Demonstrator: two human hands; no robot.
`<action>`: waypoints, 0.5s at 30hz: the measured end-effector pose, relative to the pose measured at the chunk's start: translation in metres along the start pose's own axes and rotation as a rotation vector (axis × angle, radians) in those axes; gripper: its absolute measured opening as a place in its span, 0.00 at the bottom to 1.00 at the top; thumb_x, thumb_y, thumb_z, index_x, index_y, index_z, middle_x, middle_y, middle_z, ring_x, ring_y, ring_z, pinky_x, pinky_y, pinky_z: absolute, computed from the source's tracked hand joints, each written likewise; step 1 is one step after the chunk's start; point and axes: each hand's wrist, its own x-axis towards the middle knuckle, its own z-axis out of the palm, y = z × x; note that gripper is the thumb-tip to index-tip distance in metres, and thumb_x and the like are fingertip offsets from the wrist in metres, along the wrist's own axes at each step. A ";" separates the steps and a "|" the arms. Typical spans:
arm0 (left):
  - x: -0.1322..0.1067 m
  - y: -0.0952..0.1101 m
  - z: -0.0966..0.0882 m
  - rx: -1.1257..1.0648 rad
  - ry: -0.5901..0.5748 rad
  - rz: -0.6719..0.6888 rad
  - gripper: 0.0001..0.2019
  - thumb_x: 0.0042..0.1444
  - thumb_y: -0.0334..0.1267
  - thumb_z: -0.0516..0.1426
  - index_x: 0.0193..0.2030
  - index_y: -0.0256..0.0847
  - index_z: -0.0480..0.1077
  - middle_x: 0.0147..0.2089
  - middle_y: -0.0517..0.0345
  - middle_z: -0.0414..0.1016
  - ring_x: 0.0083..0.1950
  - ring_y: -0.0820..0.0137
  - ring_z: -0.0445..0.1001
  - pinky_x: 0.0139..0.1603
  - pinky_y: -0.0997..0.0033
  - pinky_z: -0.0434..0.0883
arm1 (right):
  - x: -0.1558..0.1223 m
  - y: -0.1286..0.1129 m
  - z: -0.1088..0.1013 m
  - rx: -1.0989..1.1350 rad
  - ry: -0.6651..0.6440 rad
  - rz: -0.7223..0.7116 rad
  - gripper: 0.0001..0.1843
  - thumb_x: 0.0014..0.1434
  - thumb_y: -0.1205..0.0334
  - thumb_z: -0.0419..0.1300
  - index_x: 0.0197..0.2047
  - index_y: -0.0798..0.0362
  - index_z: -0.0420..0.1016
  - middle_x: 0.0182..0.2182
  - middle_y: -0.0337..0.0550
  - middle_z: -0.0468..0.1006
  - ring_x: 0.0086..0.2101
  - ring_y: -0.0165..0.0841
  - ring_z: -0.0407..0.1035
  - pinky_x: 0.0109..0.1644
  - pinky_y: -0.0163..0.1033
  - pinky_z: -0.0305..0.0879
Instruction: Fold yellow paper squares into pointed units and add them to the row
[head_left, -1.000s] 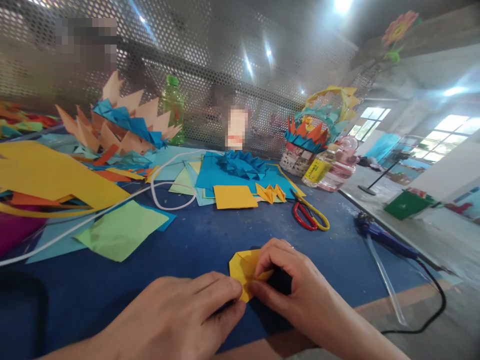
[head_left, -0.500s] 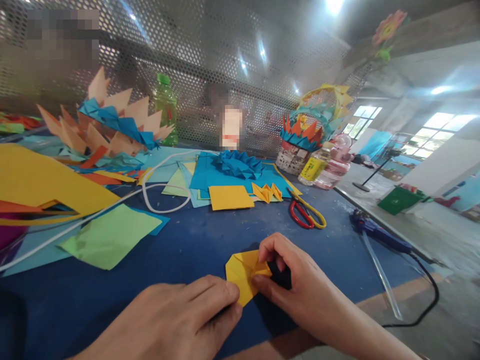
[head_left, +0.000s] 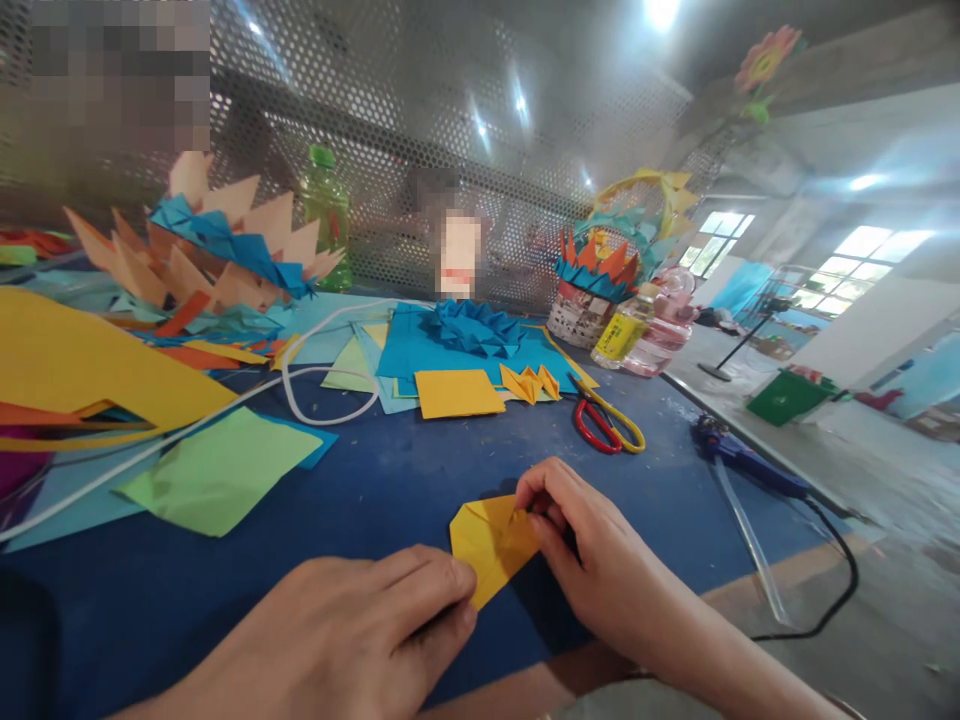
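A small folded piece of yellow paper [head_left: 489, 542] lies on the blue table [head_left: 390, 480] close to its front edge. My left hand [head_left: 352, 630] is curled, its fingertips pressing the paper's lower left corner onto the table. My right hand [head_left: 592, 560] pinches the paper's upper right part between thumb and forefinger. A flat yellow paper square [head_left: 457, 393] and some small folded yellow pieces [head_left: 531, 382] lie farther back.
Red and yellow scissors [head_left: 607, 425] lie behind my right hand. A blue glue gun [head_left: 739, 462] with a black cord rests at the right. Green paper [head_left: 221, 470], a white cable [head_left: 300, 395], blue folded paper [head_left: 472, 330], orange paper crowns, bottles and a basket [head_left: 577, 318] fill the back.
My right fingers have slid up along the paper's right side to pinch its top fold, so more of the yellow piece shows. My left hand has kept its place.
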 end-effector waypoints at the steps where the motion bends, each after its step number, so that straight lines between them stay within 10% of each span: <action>1: 0.001 0.000 -0.001 -0.016 0.006 0.015 0.17 0.70 0.37 0.42 0.39 0.46 0.72 0.37 0.66 0.79 0.32 0.73 0.75 0.26 0.75 0.65 | 0.000 0.001 0.001 -0.003 0.009 -0.004 0.14 0.63 0.78 0.49 0.43 0.49 0.64 0.41 0.40 0.70 0.36 0.32 0.64 0.41 0.37 0.60; 15: 0.011 0.006 -0.033 0.002 -0.084 0.094 0.19 0.69 0.36 0.41 0.46 0.43 0.73 0.44 0.58 0.79 0.40 0.68 0.77 0.32 0.72 0.72 | -0.001 -0.009 0.005 0.180 0.215 0.144 0.10 0.69 0.56 0.49 0.47 0.49 0.66 0.37 0.41 0.71 0.36 0.34 0.67 0.41 0.39 0.66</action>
